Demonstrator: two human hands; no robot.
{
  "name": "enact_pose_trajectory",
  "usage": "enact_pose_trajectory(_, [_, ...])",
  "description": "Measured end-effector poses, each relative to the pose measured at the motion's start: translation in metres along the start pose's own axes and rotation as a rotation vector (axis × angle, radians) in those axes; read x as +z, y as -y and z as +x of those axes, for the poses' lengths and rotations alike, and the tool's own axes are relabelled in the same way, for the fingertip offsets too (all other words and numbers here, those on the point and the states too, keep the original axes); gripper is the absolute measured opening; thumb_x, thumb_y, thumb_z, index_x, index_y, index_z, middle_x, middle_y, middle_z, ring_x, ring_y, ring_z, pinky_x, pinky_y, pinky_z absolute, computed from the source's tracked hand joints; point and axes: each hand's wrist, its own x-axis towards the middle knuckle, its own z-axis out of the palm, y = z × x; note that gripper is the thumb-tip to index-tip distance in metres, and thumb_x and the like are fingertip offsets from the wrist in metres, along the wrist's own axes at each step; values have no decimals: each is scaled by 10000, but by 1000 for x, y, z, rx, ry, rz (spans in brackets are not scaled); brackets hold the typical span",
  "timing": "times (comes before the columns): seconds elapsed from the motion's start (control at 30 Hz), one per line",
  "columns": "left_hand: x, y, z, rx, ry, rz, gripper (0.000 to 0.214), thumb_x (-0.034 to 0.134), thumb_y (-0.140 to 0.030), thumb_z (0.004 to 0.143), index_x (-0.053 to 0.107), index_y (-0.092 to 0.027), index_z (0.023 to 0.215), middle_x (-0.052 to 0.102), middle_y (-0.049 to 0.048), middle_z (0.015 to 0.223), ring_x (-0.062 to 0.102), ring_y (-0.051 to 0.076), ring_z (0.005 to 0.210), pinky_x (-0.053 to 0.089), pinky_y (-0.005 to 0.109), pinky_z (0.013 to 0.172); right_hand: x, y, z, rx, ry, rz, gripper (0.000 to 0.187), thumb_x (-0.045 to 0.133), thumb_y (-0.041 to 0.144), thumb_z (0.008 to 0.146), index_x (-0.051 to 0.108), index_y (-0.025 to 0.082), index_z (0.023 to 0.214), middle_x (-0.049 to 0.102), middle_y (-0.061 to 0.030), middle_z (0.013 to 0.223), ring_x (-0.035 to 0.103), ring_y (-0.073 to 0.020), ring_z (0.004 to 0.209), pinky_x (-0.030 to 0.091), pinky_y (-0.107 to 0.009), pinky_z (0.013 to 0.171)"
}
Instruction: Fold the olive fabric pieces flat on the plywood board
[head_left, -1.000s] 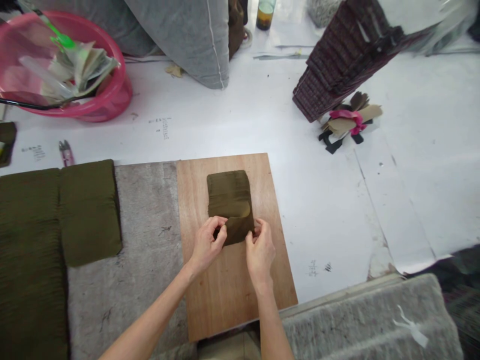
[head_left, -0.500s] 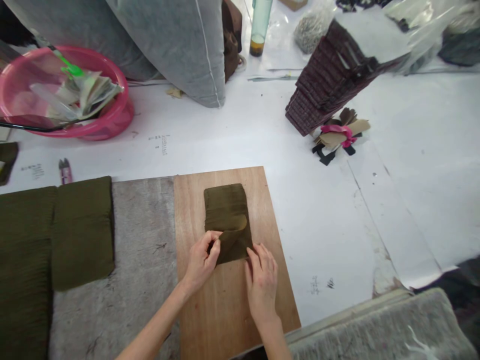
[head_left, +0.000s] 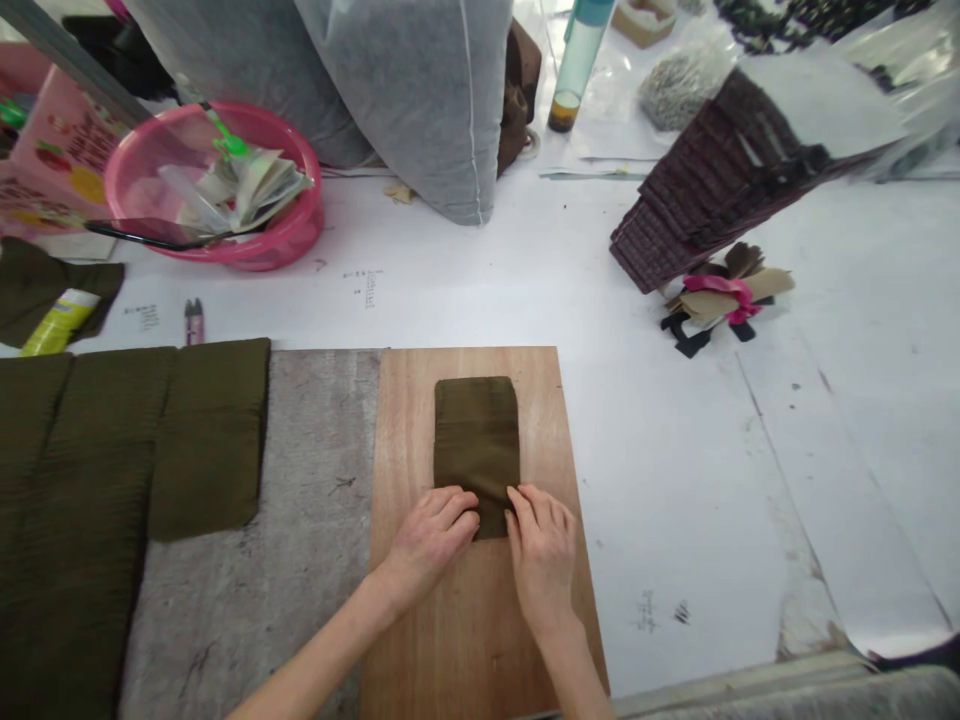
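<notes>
An olive-green fabric piece [head_left: 477, 430], shaped like a pocket panel, lies mostly flat on a wooden board [head_left: 435, 640], its lower part slightly creased. My left hand [head_left: 435, 530] is at its lower left, fingers curled and thumb close to them, closed on the cloth. At the lower right edge my right hand [head_left: 541, 540] has thumb and forefinger together on the fabric's border. The fingers hide both lower side edges. To the left, neat stacks of similar olive pieces [head_left: 214, 440] rest on a grey mat [head_left: 322, 480].
A pink basin [head_left: 311, 215] with papers stands at the back left, near a yellow tube [head_left: 61, 322] and a small purple-handled tool [head_left: 194, 322]. Grey bags [head_left: 420, 100] fill the back. Bundled dark maroon pieces [head_left: 690, 190] and tied scraps [head_left: 724, 298] lie right on white paper.
The lifted fold of the fabric has come down, and the piece now lies nearly flat. My left hand has lowered with it. The whole view has shifted, showing more on the left.
</notes>
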Motion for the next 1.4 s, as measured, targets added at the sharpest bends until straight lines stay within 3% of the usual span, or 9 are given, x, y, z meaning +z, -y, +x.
enact_pose_trajectory(0.17, [-5, -3, 5, 57, -2, -5, 111, 544, -139, 870, 624, -184, 933, 667, 47, 984, 585, 214, 966, 506, 364, 829, -6, 7, 20, -7, -25, -7, 206, 531, 166, 904, 623, 177, 1087, 624, -86, 1122, 526, -216, 1068, 379, -405, 942])
enact_pose_trajectory(0.27, [-8, 0, 15, -49, -42, 18, 178, 528, -134, 870, 624, -186, 1011, 661, 63, 1026, 577, 225, 1019, 503, 382, 877, 3, 11, 34, -74, -2, 19, 260, 509, 143, 909, 595, 170, 1153, 612, -93, 1169, 517, -217, 1102, 384, -399, 945])
enact_pose_trajectory(0.37, [-3, 6, 15, -118, -64, 50, 240, 512, -130, 868, 613, -173, 1081, 649, 88, 1095, 566, 236, 1078, 501, 396, 918, 7, 8, 19, -60, 21, 53, 288, 478, 135, 917, 584, 192, 1179, 612, -95, 1162, 538, -220, 1069, 414, -403, 903])
enact_pose_trajectory(0.5, [7, 10, 0, -96, -55, 60, 351, 490, -98, 858, 592, -203, 1177, 634, 87, 1166, 548, 240, 1145, 482, 411, 966, -3, 1, -1, 124, 41, 265, 244, 463, 206, 927, 589, 219, 1136, 598, -90, 1125, 567, -205, 1018, 471, -372, 850])
enact_pose_trajectory(0.6, [9, 9, -3, -117, -59, 47, 347, 500, -105, 857, 600, -214, 1172, 644, 78, 1146, 560, 238, 1132, 488, 406, 959, -3, 2, 17, 319, -10, 404, 275, 490, 281, 917, 538, 199, 1175, 598, -86, 1092, 598, -176, 912, 501, -312, 762])
enact_pose_trajectory(0.83, [6, 6, 3, -131, -80, 29, 333, 507, -111, 852, 610, -218, 1150, 647, 76, 1121, 567, 231, 1112, 492, 403, 953, 12, 10, 55, 443, -14, 204, 212, 614, 401, 827, 591, 200, 893, 622, -13, 747, 574, -172, 653, 402, -276, 588])
enact_pose_trajectory(1.03, [-4, 0, 12, -198, -55, -79, 254, 491, -116, 873, 619, -196, 1076, 647, 72, 1076, 564, 232, 1078, 480, 402, 946, 9, 18, 28, 434, -67, 382, 176, 530, 272, 884, 557, 204, 1043, 621, -42, 937, 590, -169, 810, 458, -280, 703])
enact_pose_trajectory(1.27, [-18, 5, 48, -525, 2, -517, 214, 503, -360, 911, 605, -197, 1003, 672, 35, 858, 613, 153, 740, 485, 273, 664, 20, 39, 3, 280, -156, 391, 286, 396, 203, 951, 565, 208, 1181, 563, -89, 1057, 551, -178, 998, 474, -327, 849])
enact_pose_trajectory(1.4, [-15, 9, 59, -587, 82, -468, 267, 553, -432, 863, 554, -194, 741, 606, -23, 658, 544, 120, 590, 384, 229, 550, 30, 45, -3, 196, -161, 306, 290, 410, 182, 951, 600, 206, 1168, 587, -96, 1033, 543, -182, 950, 477, -330, 803])
